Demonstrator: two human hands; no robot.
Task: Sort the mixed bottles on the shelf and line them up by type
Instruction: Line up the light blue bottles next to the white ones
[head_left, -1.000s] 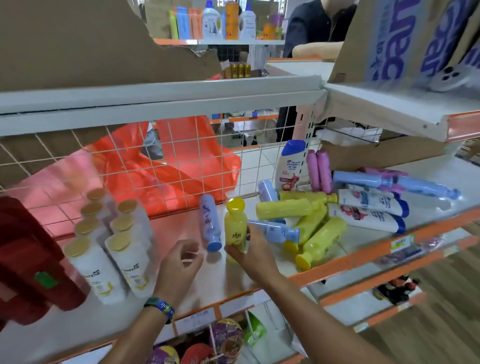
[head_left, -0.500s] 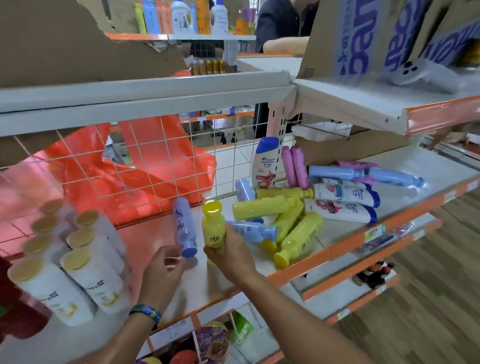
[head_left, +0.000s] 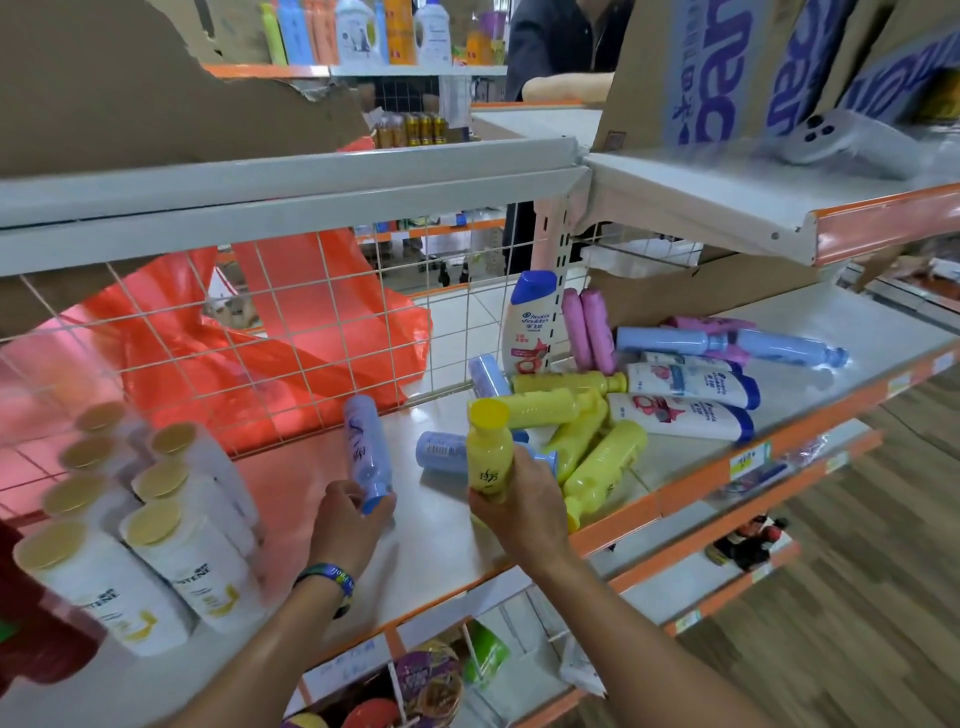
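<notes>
Seven gold-capped white Pantene bottles (head_left: 156, 561) stood left of the left hand (head_left: 345, 525), which clasped the cap end of a leaning blue bottle (head_left: 366, 449). The right hand (head_left: 519, 512) gripped an upright yellow bottle (head_left: 488, 449); four more yellow bottles (head_left: 597, 457) lay just right.

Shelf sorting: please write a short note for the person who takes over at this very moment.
Left hand: gripping the cap end of a blue bottle, standing cap-down.
Right hand: holding an upright yellow bottle.
Done: white bottles with gold caps stand grouped at left.
Left: the mixed pile of yellow, blue, pink and white bottles at right, most lying down, needs lining up by type.
</notes>
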